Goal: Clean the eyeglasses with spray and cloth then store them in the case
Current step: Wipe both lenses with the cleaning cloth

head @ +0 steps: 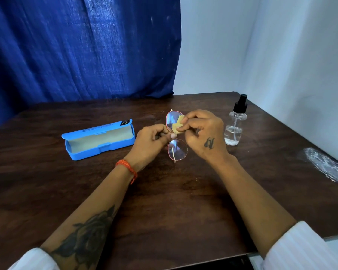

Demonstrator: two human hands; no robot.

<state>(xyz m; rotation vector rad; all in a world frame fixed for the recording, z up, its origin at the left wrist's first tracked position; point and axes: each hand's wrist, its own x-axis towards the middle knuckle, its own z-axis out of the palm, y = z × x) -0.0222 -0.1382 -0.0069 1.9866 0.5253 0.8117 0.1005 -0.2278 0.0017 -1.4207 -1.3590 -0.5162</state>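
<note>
Head view: your left hand [150, 142] pinches the eyeglasses [176, 136] at the bridge, fingers closed tightly on the frame between the two lenses. The glasses are held above the dark wooden table [174, 201], turned so that one lens points away from you and the other toward you. Your right hand [202, 133] grips a small yellow cloth [177, 125] between thumb and fingertips and presses it against the far lens. The near lens is uncovered and shows its pink rim. The blue case [100, 140] lies open on the table to the left of your left hand, lid up, interior empty. The clear spray bottle [235, 123] with a black nozzle stands upright just right of your right hand, apart from it.
</note>
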